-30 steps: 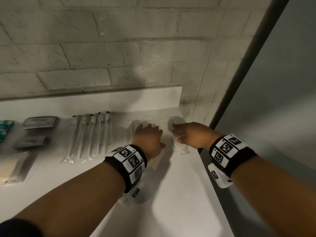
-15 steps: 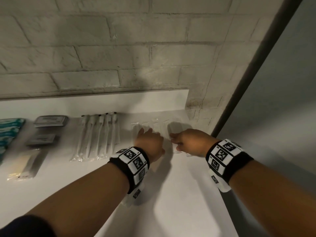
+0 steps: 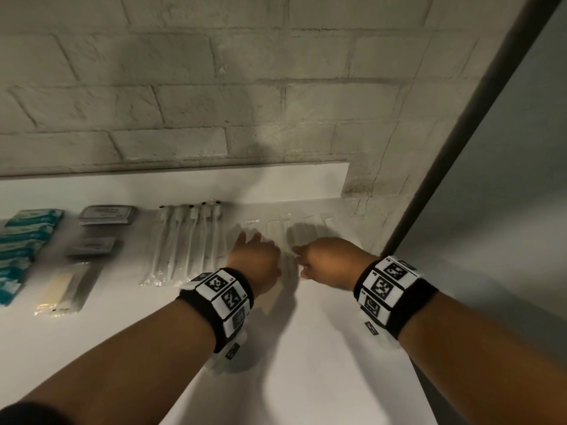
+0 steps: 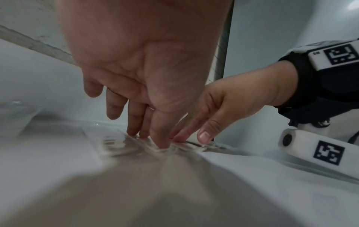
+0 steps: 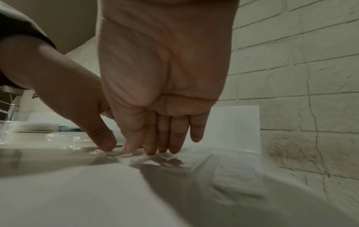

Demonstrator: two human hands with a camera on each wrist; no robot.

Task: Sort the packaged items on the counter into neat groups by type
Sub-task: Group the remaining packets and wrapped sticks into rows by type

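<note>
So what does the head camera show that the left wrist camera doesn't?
Only the head view shows the sorted groups: teal packets, dark sachets and the toothbrush row. Only the left wrist view shows the fingertips pressing flat on the clear packets. Both show the left hand, the right hand and the white counter.

hands (image 5: 147, 122) on clear packets (image 5: 174, 162)
</note>
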